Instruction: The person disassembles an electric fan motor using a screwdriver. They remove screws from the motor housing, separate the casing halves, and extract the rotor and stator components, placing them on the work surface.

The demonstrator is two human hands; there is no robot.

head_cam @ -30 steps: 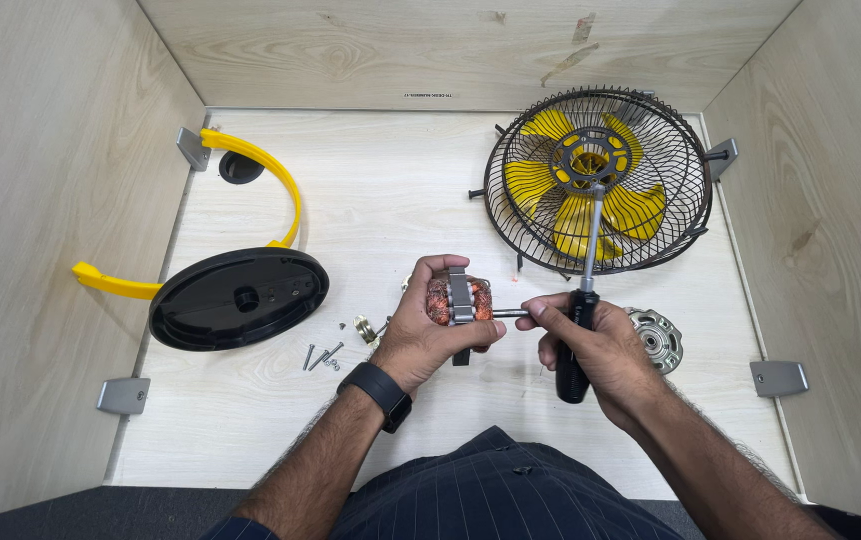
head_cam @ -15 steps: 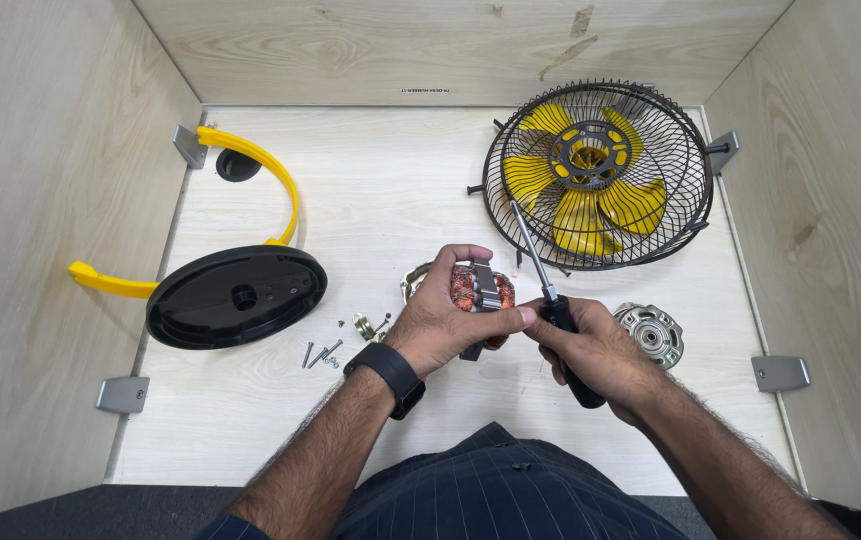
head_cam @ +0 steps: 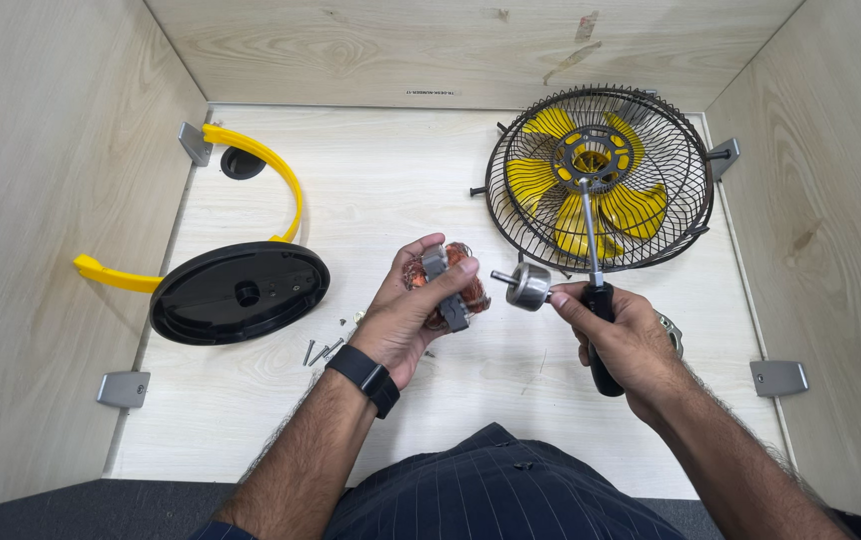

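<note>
Along the table's left edge, a yellow bracket and black oval base are lying set aside, loose screws gathering just beside the base. Near the front-centre, the left hand is gripping a copper-wound stator, tilting it open toward the right. The right hand is pinching a metal rotor while also clutching a screwdriver, its shaft upward. The fan cage is resting at the far-right corner.

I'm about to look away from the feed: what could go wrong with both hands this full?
The right hand pinches the rotor while also gripping the screwdriver; the rotor could slip and drop. The left hand presses on the stator, whose copper windings might get scraped. The loose screws near the table edge could roll away.
</note>
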